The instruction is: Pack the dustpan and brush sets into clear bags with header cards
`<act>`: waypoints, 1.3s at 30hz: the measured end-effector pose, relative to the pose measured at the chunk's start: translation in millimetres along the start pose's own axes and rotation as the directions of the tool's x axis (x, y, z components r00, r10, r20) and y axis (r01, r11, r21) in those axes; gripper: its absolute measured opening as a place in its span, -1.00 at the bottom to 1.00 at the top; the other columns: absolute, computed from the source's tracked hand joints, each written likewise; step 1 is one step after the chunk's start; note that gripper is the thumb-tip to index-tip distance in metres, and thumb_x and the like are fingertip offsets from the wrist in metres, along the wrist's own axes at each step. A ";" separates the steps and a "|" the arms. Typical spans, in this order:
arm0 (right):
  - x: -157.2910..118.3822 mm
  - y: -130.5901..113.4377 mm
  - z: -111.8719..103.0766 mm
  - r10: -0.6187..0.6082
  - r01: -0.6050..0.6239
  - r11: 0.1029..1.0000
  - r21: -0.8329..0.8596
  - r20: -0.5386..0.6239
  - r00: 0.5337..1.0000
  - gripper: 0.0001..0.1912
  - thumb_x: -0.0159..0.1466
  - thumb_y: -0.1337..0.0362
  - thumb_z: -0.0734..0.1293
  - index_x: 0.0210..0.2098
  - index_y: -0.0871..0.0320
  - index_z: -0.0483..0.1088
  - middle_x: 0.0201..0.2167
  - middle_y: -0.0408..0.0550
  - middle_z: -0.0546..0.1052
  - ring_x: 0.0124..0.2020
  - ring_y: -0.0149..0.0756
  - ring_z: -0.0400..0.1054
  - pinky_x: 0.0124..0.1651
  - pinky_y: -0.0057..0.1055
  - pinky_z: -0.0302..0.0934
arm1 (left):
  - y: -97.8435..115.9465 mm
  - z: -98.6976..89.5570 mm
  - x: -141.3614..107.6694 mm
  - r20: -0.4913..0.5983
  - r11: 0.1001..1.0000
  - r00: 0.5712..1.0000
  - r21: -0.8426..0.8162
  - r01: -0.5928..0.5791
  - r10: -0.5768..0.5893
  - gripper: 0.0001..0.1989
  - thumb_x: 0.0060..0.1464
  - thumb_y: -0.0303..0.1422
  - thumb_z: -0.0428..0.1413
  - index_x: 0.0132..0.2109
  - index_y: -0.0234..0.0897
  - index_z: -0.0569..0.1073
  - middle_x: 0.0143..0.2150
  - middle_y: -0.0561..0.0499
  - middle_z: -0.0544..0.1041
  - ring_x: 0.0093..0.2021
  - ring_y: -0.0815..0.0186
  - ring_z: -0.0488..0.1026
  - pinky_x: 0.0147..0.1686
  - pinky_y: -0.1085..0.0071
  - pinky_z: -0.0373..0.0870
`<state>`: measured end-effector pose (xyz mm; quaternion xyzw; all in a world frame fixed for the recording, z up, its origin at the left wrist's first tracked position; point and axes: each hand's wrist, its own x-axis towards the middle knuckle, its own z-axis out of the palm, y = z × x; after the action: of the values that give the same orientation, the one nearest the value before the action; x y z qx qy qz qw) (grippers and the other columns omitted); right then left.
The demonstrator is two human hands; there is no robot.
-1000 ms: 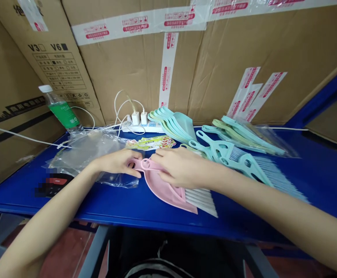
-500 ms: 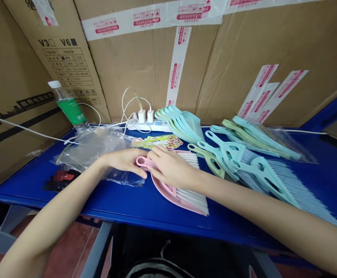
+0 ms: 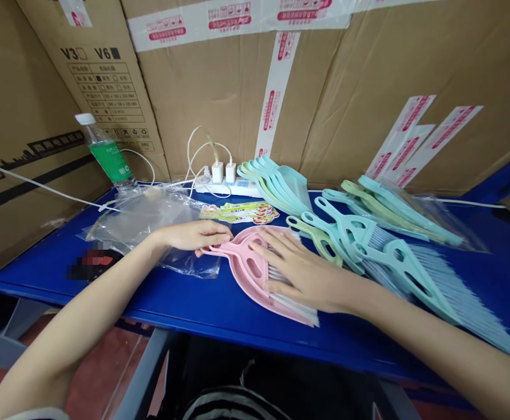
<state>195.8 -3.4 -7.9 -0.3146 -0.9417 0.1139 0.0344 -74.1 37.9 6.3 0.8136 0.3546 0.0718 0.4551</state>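
One pink dustpan (image 3: 243,274), with a white-bristled brush (image 3: 292,306) nested in its scoop, lies on the blue tabletop (image 3: 163,303) directly in front of the person. Judging by how both hands sit on it, the work in hand seems to be fitting or squaring up that pair. The left hand (image 3: 194,236) lies loosely at the pan's slotted handle end, fingers nearly straight and not clearly closing on it. The right hand (image 3: 307,277) is open, fingers spread flat across the pan and bristles, seemingly pressing rather than gripping. Any lift would call for a real grip on the handle, with the brush kept seated.

Just left of the pan, a crumpled clear plastic bag (image 3: 123,216) lies under the left wrist. Beyond sit printed label cards (image 3: 240,213) and a white power strip (image 3: 226,188) with two chargers. To the right, a stack of mint and green dustpans (image 3: 281,189) and loose mint brushes (image 3: 399,268) crowd close, beside a bagged set (image 3: 395,210). A water bottle (image 3: 106,154) stands against cardboard cartons (image 3: 220,99), and a pixelated object (image 3: 91,262) near the tabletop's edge can't be made out.
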 end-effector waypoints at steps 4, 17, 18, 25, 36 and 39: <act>3.3 2.1 13.9 -0.004 0.006 0.997 0.072 -0.015 1.000 -0.17 0.39 -0.18 0.03 0.42 0.29 -0.01 0.46 0.22 -0.20 0.45 0.05 -0.43 0.40 0.11 -0.24 | 5.0 3.1 1.8 0.016 0.998 1.000 -0.063 0.004 -0.003 -0.64 0.26 -0.07 -0.01 -0.24 -0.31 0.37 -0.47 0.16 0.23 -0.57 0.53 0.20 -0.62 0.60 0.20; 9.9 4.7 29.3 0.019 0.010 0.981 0.193 -0.149 0.989 -0.05 0.34 -0.19 0.11 0.43 0.42 -0.13 0.44 0.26 -0.14 0.45 -0.03 -0.34 0.42 0.01 -0.22 | 2.4 4.6 5.0 0.028 0.969 0.999 -0.242 0.050 -0.044 -0.72 0.16 -0.14 0.15 -0.23 -0.31 0.42 -0.48 0.15 0.35 -0.59 0.53 0.28 -0.61 0.59 0.23; 10.2 4.8 29.9 0.017 0.012 0.981 0.192 -0.152 0.988 -0.06 0.34 -0.19 0.11 0.43 0.42 -0.13 0.44 0.26 -0.14 0.45 -0.03 -0.34 0.42 0.01 -0.22 | 2.0 4.8 5.5 0.028 0.968 0.998 -0.246 0.053 -0.048 -0.72 0.17 -0.15 0.14 -0.23 -0.31 0.41 -0.49 0.16 0.36 -0.61 0.53 0.28 -0.62 0.59 0.23; 9.4 4.7 29.6 -0.015 0.041 0.984 0.171 -0.153 0.988 -0.06 0.35 -0.20 0.09 0.42 0.43 -0.10 0.44 0.27 -0.14 0.45 -0.03 -0.39 0.42 0.01 -0.25 | -0.2 5.9 7.0 0.086 0.965 0.995 -0.255 0.067 -0.047 -0.64 0.13 -0.06 0.17 -0.23 -0.30 0.37 -0.53 0.16 0.41 -0.65 0.52 0.32 -0.66 0.57 0.22; 5.5 1.0 27.3 -0.031 0.050 0.983 0.178 -0.112 0.993 -0.06 0.35 -0.21 0.09 0.44 0.37 -0.15 0.45 0.21 -0.21 0.44 -0.01 -0.48 0.43 0.05 -0.29 | 3.8 7.6 3.2 0.152 0.939 0.986 -0.322 0.118 -0.072 -0.62 0.10 -0.05 0.20 -0.25 -0.28 0.34 -0.53 0.15 0.45 -0.67 0.52 0.30 -0.68 0.55 0.14; 5.4 0.6 26.9 -0.037 0.056 0.983 0.174 -0.112 0.993 -0.08 0.35 -0.21 0.07 0.45 0.33 -0.16 0.46 0.20 -0.22 0.44 -0.02 -0.48 0.43 0.07 -0.31 | 0.8 7.8 3.5 0.154 0.942 0.985 -0.313 0.123 -0.077 -0.60 0.07 -0.03 0.23 -0.24 -0.27 0.32 -0.52 0.14 0.48 -0.68 0.52 0.30 -0.69 0.56 0.12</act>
<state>188.1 -4.9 -34.3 -0.2937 -0.9318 0.1791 0.1159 -67.7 34.5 1.7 0.7126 0.3465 0.0483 0.6081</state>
